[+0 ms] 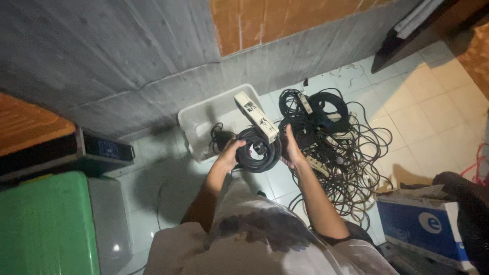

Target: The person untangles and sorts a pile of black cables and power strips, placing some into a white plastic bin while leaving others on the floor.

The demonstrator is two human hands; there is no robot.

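Both hands hold a coiled black cable with a long white power strip attached, which sticks up at an angle above the coil. My left hand grips the coil's left side. My right hand grips its right side. The coil hangs over the edge of a white plastic bin on the floor, which holds a small black adapter with its cord.
A tangled heap of black cables and several white power strips lies on the tiled floor to the right. A blue and white cardboard box sits at lower right, a green lid at lower left, a grey concrete wall behind.
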